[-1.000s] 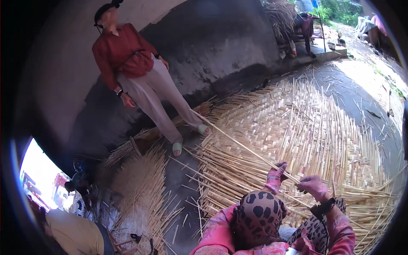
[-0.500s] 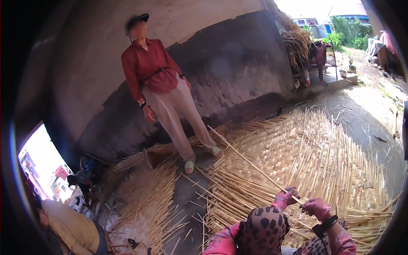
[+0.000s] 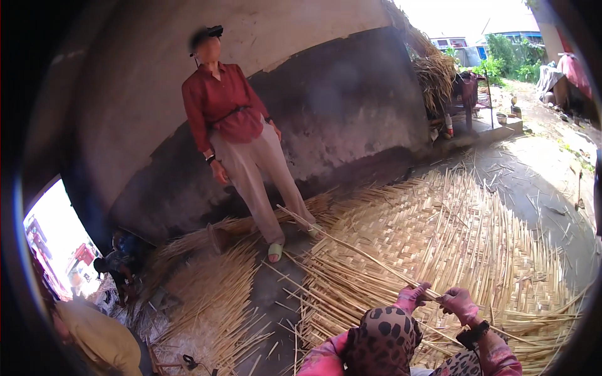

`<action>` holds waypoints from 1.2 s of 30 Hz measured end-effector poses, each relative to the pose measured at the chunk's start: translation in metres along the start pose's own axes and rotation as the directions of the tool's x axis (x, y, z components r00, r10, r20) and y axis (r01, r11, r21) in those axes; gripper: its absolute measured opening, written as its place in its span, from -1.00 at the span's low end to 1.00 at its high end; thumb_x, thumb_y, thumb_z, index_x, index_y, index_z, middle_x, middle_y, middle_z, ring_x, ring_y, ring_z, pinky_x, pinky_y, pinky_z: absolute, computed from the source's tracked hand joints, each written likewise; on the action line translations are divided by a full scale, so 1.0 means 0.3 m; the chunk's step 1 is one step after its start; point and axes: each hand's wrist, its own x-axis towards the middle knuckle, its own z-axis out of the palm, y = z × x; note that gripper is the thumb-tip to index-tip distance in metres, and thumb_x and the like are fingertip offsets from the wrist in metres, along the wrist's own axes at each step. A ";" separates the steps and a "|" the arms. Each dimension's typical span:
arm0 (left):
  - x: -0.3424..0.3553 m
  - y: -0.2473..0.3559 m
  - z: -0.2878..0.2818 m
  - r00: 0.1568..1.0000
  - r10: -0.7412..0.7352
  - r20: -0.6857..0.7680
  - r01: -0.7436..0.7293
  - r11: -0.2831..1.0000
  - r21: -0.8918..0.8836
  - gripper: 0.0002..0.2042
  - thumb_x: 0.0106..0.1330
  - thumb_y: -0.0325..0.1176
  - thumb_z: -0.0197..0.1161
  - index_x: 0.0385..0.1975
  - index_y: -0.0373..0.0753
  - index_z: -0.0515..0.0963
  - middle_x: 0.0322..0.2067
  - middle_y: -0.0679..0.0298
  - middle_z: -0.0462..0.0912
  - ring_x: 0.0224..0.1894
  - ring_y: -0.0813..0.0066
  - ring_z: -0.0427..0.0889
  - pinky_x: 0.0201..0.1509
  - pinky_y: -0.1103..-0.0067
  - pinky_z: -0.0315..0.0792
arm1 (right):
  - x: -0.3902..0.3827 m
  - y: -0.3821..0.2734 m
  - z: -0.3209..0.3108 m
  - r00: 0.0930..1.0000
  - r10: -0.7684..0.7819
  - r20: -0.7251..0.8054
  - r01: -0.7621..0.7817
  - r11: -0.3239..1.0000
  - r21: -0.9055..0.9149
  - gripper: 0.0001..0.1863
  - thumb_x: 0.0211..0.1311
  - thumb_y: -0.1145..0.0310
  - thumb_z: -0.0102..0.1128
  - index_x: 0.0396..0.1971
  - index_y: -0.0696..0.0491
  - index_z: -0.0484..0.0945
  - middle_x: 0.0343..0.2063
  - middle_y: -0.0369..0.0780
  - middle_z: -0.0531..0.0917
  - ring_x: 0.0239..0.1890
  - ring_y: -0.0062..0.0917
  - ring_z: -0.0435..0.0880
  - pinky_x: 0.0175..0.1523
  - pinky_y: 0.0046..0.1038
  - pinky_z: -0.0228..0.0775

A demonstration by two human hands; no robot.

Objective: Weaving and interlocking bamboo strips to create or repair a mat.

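Note:
My left hand is closed round a long, pale split-reed strip that slants away to the far left, towards a standing person's feet. Close by on the right, my right hand pinches the near part of the same strip; a black band circles its wrist. Both hands are over the edge of a large woven reed mat, where many loose strip ends stick out to the left. My knees, in leopard-print cloth, partly hide my left forearm.
A person in a red shirt stands beyond the mat by the dark-painted wall. Loose reeds cover the floor at left, near a person in a tan top. Dry straw hangs at the wall's right end.
The strip's far end has swung left and nearer, now crossing in front of the standing person's foot. Both hands are slightly farther left, and the view has shifted a little.

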 end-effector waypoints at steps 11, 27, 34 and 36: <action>-0.091 0.056 -0.007 0.983 0.176 0.046 -0.166 0.971 -0.174 -0.79 0.22 -0.39 0.21 -0.21 -0.36 0.48 -0.28 0.12 0.59 -0.28 0.39 0.63 -0.33 0.57 0.64 | 0.111 0.218 -0.078 0.952 -0.300 -0.062 0.198 0.756 -0.624 -0.80 0.07 0.24 0.24 -0.57 0.05 0.66 -0.73 -0.27 0.62 -0.66 -0.59 0.60 -0.50 -0.50 0.42; 0.228 0.219 -0.169 0.953 0.258 -0.161 -0.283 0.947 -0.152 -0.78 0.13 -0.44 0.29 -0.21 -0.23 0.51 -0.43 0.23 0.62 -0.48 0.45 0.62 -0.52 0.59 0.57 | 0.010 -0.099 -0.150 0.815 -0.575 0.067 0.407 0.487 -0.773 -0.92 -0.03 0.34 0.26 -0.57 0.01 0.61 -0.70 -0.19 0.51 -0.62 -0.34 0.54 -0.52 -0.38 0.35; 0.317 0.028 -0.122 1.000 0.005 -0.001 -0.005 0.909 -0.416 -0.87 0.22 -0.38 0.22 -0.26 -0.15 0.54 -0.42 0.36 0.62 -0.49 0.62 0.55 -0.60 0.74 0.38 | 0.128 0.167 -0.213 0.887 -0.456 -0.070 0.268 0.634 -0.725 -0.93 0.00 0.37 0.21 -0.51 0.00 0.64 -0.67 -0.22 0.56 -0.57 -0.37 0.57 -0.48 -0.41 0.39; 0.296 -0.047 -0.053 0.997 0.043 0.062 -0.018 0.934 -0.357 -0.86 0.23 -0.41 0.20 -0.22 -0.15 0.53 -0.41 0.35 0.62 -0.45 0.64 0.56 -0.58 0.76 0.37 | 0.138 0.152 -0.142 0.988 -0.017 -0.151 -0.043 0.923 -0.382 -0.91 0.06 0.39 0.20 -0.49 0.03 0.65 -0.59 -0.24 0.64 -0.52 -0.54 0.63 -0.40 -0.52 0.44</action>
